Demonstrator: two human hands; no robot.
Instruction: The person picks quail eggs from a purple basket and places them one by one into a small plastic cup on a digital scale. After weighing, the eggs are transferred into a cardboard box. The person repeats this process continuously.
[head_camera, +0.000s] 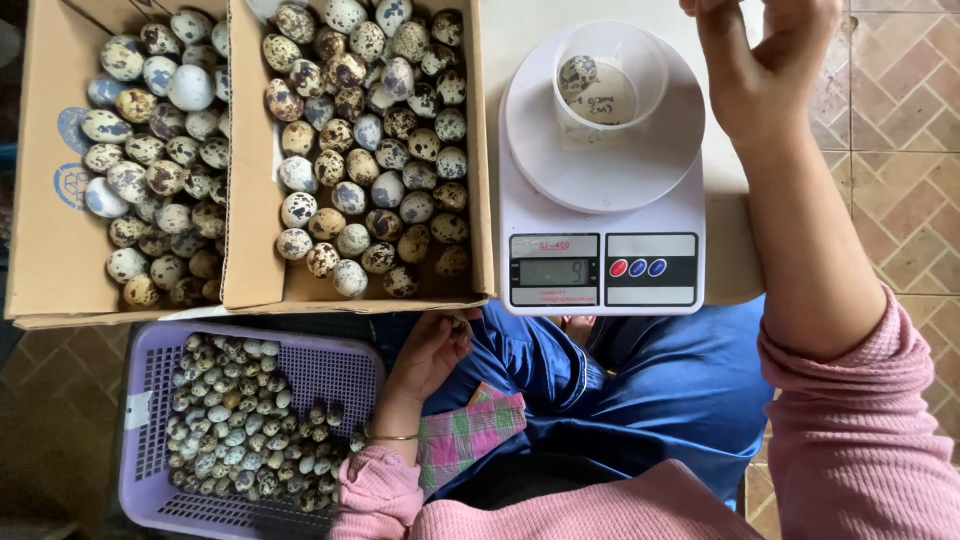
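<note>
Hovering right hand (770, 60) past cup (608, 80) rim, left hand (432, 352) at box (360, 290) edge

Egg in cup (577, 74): one speckled quail egg, cream with dark brown blotches, lying against the cup wall at about 9 o'clock.
Cup (610, 78): clear plastic, round, upright, open top, on the scale's platter toward 12 o'clock.
Scale (600, 205): white kitchen scale, round platter, lit display at its 6 o'clock edge.
Egg in left hand (459, 322): possibly a speckled egg at the fingertips, largely hidden.
</note>
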